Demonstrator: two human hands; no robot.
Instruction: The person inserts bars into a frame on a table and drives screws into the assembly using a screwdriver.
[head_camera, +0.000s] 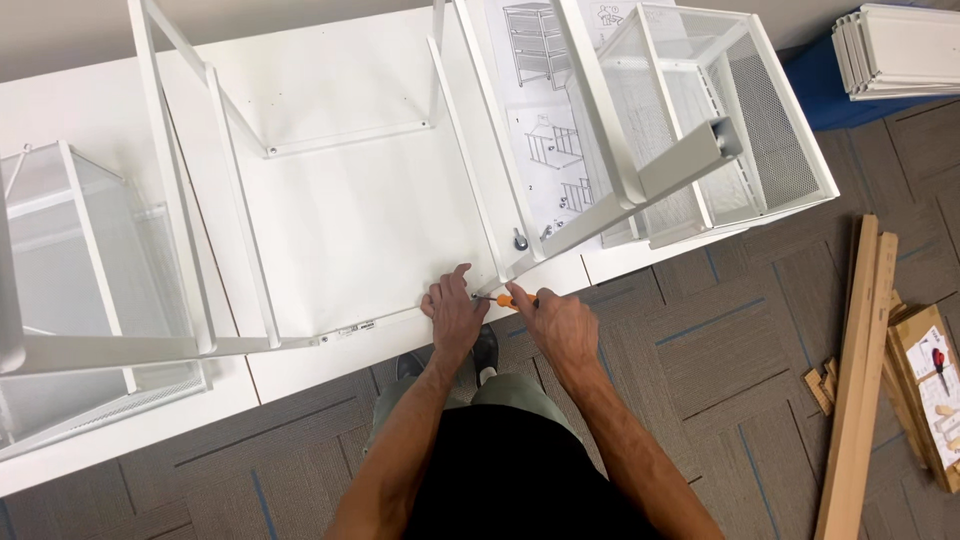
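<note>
At frame corner, right hand (560, 322) grips screwdriver (508, 299).

White metal frame (330, 190) lies flat across the frame's centre on the table. Orange-handled screwdriver (508, 300) lies near-horizontal at its lower right corner.

My arms bare to past the elbows, no sleeves in view; no watch, no rings, no gloves on left hand (453, 315) or right hand (558, 325); nails short & plain; forearms w/ some hair. Black shirt (510, 480) covers my torso, bottom centre, just below the white table edge (330, 360); under it grey-green trousers (450, 395), knees showing either side of the shirt hem; dark shoes (486, 350) w/ a pale sole strip, toes just under that table edge, approx. between my wrists.
</note>
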